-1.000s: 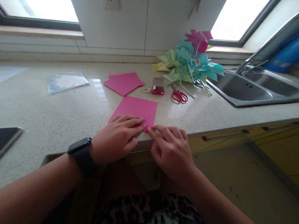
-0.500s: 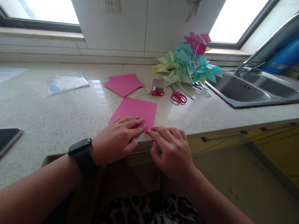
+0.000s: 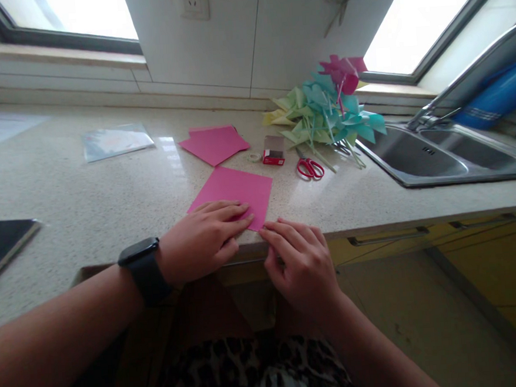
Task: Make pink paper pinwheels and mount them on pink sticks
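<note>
While left hand (image 3: pixel 201 238) fingers lie flat on pink paper (image 3: pixel 235 192), right hand (image 3: pixel 300 261) fingertips touch its corner.

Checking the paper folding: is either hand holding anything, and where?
Nothing is lifted. The left hand presses flat on the pink paper sheet at its near edge; the right hand touches its near corner.

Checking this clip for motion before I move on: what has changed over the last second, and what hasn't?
Very little. The right hand slid slightly toward the person along the counter edge, fingertips still at the near corner of the pink sheet. The left hand stays flat on the sheet. Nothing was picked up or let go. The scissors and pinwheels have not moved.
</note>
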Demonstrator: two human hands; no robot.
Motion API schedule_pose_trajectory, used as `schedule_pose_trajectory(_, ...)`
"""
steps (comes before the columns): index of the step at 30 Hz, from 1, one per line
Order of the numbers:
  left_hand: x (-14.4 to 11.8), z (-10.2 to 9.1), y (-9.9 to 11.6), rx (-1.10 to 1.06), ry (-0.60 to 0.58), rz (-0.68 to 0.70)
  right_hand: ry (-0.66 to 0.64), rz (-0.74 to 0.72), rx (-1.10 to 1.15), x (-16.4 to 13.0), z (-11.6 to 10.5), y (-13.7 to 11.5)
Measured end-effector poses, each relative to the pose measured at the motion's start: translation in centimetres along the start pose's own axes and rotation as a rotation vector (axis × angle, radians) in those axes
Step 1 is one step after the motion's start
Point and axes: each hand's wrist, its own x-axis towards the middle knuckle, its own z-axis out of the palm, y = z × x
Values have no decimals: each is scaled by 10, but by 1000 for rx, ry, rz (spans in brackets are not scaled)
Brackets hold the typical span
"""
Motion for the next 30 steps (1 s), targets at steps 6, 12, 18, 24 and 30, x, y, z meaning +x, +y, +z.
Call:
schedule_pose_trajectory(6, 0, -1, 1, 1, 10, 1, -14, 4, -4, 0, -1, -1)
schedule_pose_trajectory(12, 0, -2, 1, 0, -3, 1, 7, -9, 15, -1, 0, 1)
schedule_pose_trajectory(18, 0, -1, 1, 5, -5, 8, -4, -2, 2, -2, 1, 0)
schedule_pose_trajectory(24, 0, 0, 0, 17, -5, 14, -11, 1, -16, -2, 3, 0)
schedule_pose_trajectory(30, 0, 1, 0, 18, 7, 21, -12, -1, -29, 0, 3, 0)
